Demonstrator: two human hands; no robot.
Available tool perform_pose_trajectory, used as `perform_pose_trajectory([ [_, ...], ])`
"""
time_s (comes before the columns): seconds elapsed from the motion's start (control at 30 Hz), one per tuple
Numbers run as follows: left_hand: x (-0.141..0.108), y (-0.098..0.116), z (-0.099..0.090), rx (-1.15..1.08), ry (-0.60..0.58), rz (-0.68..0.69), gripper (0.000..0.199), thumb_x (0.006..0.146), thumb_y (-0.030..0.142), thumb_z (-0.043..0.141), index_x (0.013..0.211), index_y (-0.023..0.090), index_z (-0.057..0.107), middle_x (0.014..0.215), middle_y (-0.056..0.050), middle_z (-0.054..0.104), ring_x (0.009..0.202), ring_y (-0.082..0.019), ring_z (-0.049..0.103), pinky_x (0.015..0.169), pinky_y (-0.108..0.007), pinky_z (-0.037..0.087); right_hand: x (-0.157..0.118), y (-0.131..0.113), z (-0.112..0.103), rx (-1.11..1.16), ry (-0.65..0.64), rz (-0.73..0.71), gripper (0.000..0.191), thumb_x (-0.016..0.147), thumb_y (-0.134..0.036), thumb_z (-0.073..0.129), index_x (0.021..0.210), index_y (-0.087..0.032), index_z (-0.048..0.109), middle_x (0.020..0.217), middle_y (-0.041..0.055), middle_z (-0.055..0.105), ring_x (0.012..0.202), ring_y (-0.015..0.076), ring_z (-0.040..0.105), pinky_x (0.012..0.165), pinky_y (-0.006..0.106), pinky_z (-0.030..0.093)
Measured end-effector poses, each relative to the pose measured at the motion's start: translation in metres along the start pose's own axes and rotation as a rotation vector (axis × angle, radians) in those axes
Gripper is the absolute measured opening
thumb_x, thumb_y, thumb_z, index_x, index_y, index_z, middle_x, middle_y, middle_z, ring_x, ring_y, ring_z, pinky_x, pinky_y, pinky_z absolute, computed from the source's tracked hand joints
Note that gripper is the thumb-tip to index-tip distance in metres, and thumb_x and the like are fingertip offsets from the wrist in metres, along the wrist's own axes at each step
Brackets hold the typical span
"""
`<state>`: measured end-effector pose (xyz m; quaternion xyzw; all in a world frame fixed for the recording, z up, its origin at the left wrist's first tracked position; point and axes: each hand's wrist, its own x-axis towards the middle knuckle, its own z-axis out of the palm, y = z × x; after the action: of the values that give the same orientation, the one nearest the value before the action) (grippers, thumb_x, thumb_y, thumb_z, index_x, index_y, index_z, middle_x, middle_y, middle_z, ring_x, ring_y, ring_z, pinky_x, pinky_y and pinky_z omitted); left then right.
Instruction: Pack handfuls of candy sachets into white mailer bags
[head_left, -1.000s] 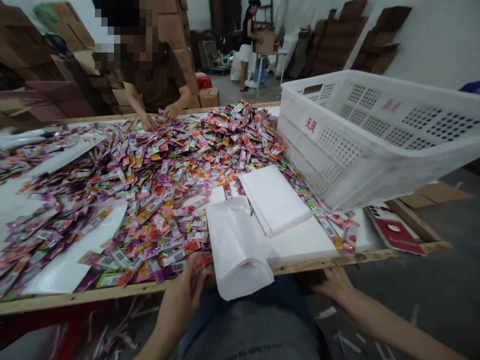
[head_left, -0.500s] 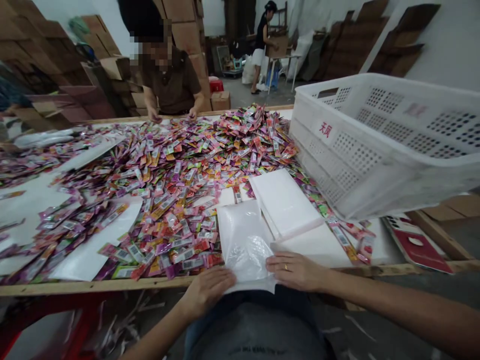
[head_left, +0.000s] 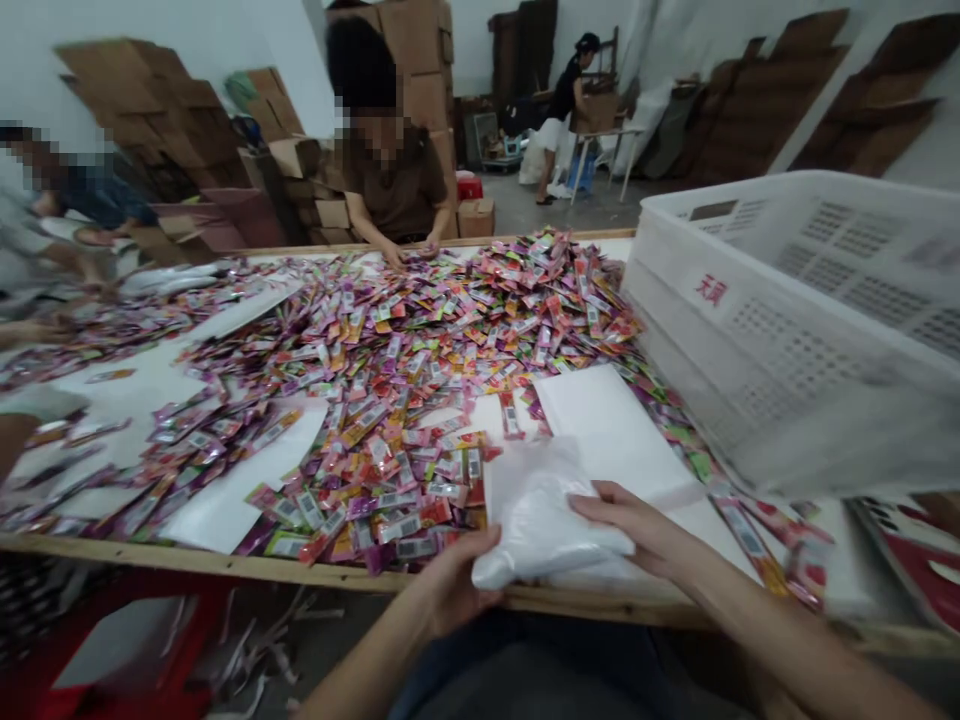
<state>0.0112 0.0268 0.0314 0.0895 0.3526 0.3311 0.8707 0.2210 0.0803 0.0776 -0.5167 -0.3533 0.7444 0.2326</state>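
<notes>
A translucent white plastic bag, creased and bunched toward its near end, is held just over the table's front edge. My left hand grips its near left corner. At its right side my right hand has it pinched between thumb and fingers. Behind and to the right lies a flat stack of white bags. Small colourful sachets spread in a large heap to the left of and beyond the bag.
A white perforated crate stands at the right. Across the table a person handles sachets; other people are at the left and far back. A red stool is below the table at the left.
The bag has gone from lying flat to being lifted and bunched, with both hands closed on its edges. The camera view has turned left, so the table appears further right.
</notes>
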Motion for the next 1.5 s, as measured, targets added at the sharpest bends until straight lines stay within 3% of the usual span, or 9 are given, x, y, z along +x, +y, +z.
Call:
perform_pose_trajectory([
  [0.17, -0.025, 0.007, 0.010, -0.151, -0.048, 0.152, 0.053, 0.041, 0.026, 0.085, 0.087, 0.009, 0.066, 0.081, -0.007, 0.070, 0.069, -0.016, 0.063, 0.065, -0.025, 0.049, 0.002, -0.017, 0.041, 0.133, -0.049, -0.067, 0.051, 0.048, -0.056, 0.077, 0.079, -0.017, 0.065, 0.065, 0.0015, 0.063, 0.061, 0.0136, 0.056, 0.057, 0.024, 0.044],
  [0.4, -0.089, 0.251, -0.024, 0.199, 0.626, 1.015, 0.030, 0.080, 0.038, 0.057, 0.101, 0.017, 0.055, 0.095, -0.004, 0.065, 0.079, -0.013, 0.060, 0.072, -0.027, 0.050, 0.053, -0.032, 0.021, -0.336, 0.085, -0.347, 0.045, 0.067, -0.056, 0.064, 0.087, -0.017, 0.066, 0.073, 0.0023, 0.062, 0.060, 0.0125, 0.051, 0.060, 0.027, 0.043],
  [0.5, -0.076, 0.301, -0.027, 0.353, 0.927, 1.183, 0.035, 0.088, 0.037, 0.043, 0.118, 0.019, 0.045, 0.117, -0.005, 0.056, 0.093, -0.012, 0.056, 0.086, -0.033, 0.046, 0.068, -0.031, 0.006, -0.475, 0.209, -0.447, 0.049, 0.072, -0.060, 0.055, 0.092, -0.017, 0.064, 0.067, 0.0022, 0.061, 0.060, 0.0152, 0.055, 0.060, 0.030, 0.047],
  [0.7, -0.017, 0.199, -0.035, 1.376, 0.368, 0.819, 0.045, 0.072, 0.045, 0.061, 0.110, 0.020, 0.059, 0.116, -0.008, 0.061, 0.104, -0.022, 0.057, 0.090, -0.036, 0.045, 0.086, 0.005, -0.073, -1.238, 0.594, -0.728, 0.053, 0.079, -0.054, 0.045, 0.119, -0.022, 0.057, 0.128, 0.0138, 0.052, 0.121, 0.0334, 0.044, 0.094, 0.055, 0.037],
  [0.8, 0.004, 0.192, -0.046, 1.637, 0.426, 0.753, 0.048, 0.075, 0.047, 0.055, 0.115, 0.020, 0.058, 0.121, -0.009, 0.059, 0.111, -0.024, 0.054, 0.095, -0.036, 0.042, 0.088, 0.005, -0.102, -1.434, 0.660, -0.670, 0.042, 0.081, -0.053, 0.042, 0.103, -0.025, 0.066, 0.119, 0.0107, 0.060, 0.122, 0.0375, 0.042, 0.094, 0.065, 0.030],
  [0.97, 0.059, 0.259, -0.055, 1.772, 0.909, 0.518, 0.051, 0.086, 0.043, 0.036, 0.127, 0.013, 0.048, 0.124, -0.015, 0.056, 0.112, -0.025, 0.054, 0.094, -0.036, 0.042, 0.133, -0.075, -0.053, -1.392, 0.518, -0.805, 0.035, 0.087, -0.035, 0.039, 0.105, -0.018, 0.065, 0.107, 0.0115, 0.064, 0.106, 0.0234, 0.055, 0.096, 0.041, 0.039],
  [1.1, 0.109, 0.254, -0.060, 1.853, 0.998, 0.341, 0.062, 0.079, 0.051, 0.047, 0.134, 0.021, 0.042, 0.144, -0.020, 0.031, 0.126, -0.044, 0.035, 0.098, -0.060, 0.028, 0.208, -0.119, 0.010, -1.486, 0.347, -0.602, 0.055, 0.081, -0.035, 0.052, 0.133, -0.018, 0.044, 0.138, 0.0140, 0.041, 0.127, 0.0273, 0.037, 0.103, 0.043, 0.030],
  [1.33, 0.095, 0.191, -0.079, 2.101, 0.742, 0.352, 0.063, 0.080, 0.059, 0.040, 0.138, 0.034, 0.032, 0.149, -0.011, 0.022, 0.132, -0.046, 0.020, 0.101, -0.065, 0.014, 0.214, -0.054, 0.030, -1.579, 0.205, -0.471, 0.061, 0.081, -0.038, 0.050, 0.138, -0.024, 0.035, 0.148, 0.0112, 0.026, 0.135, 0.0341, 0.018, 0.107, 0.055, 0.013],
  [1.5, 0.050, 0.218, -0.077, 1.988, 0.478, 0.432, 0.050, 0.081, 0.045, 0.048, 0.129, 0.031, 0.048, 0.143, -0.008, 0.037, 0.130, -0.034, 0.032, 0.105, -0.054, 0.022, 0.182, -0.056, 0.005, -1.336, 0.177, -0.641, 0.051, 0.083, -0.041, 0.049, 0.128, -0.017, 0.049, 0.136, 0.0149, 0.044, 0.126, 0.0285, 0.039, 0.103, 0.046, 0.030],
])
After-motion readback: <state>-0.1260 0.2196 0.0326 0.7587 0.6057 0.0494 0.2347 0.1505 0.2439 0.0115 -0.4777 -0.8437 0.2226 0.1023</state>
